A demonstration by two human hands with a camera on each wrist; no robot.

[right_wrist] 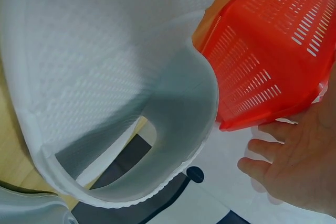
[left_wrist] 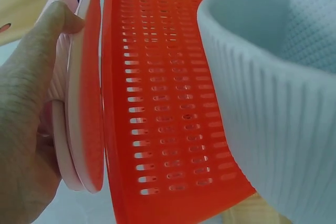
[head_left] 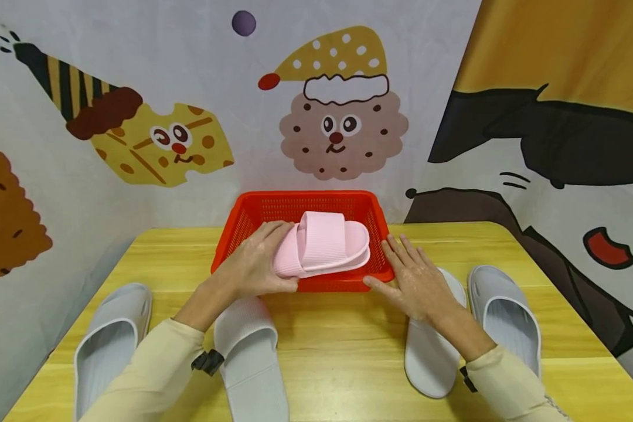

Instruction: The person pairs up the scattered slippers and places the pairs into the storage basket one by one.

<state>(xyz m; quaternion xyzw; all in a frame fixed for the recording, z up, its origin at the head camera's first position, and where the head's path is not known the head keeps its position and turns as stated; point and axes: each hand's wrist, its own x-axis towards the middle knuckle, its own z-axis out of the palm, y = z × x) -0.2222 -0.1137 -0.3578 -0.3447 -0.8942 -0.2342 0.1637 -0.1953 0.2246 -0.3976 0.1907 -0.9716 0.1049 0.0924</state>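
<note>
My left hand (head_left: pixel 258 258) grips a pair of pink slippers (head_left: pixel 322 243) at one end, with the thumb on the near side. The slippers lie one against the other, toes pointing right, above the red plastic basket (head_left: pixel 337 285). In the left wrist view the thumb presses on a pink sole (left_wrist: pixel 86 103), close beside the basket's slotted wall (left_wrist: pixel 157 129). At the basket's right side is my right hand (head_left: pixel 419 281), fingers spread and straight, holding nothing. Its fingertips are near the rim; the right wrist view shows the fingers (right_wrist: pixel 262 169) extended by the basket (right_wrist: pixel 262 77).
Grey slippers stand on the yellow wood-grain table (head_left: pixel 343 351): one at far left (head_left: pixel 123 308), one under the left forearm (head_left: pixel 253 363), one below the right hand (head_left: pixel 427 363), and another at right (head_left: pixel 506 305). A cartoon-printed cloth (head_left: pixel 190 58) hangs behind.
</note>
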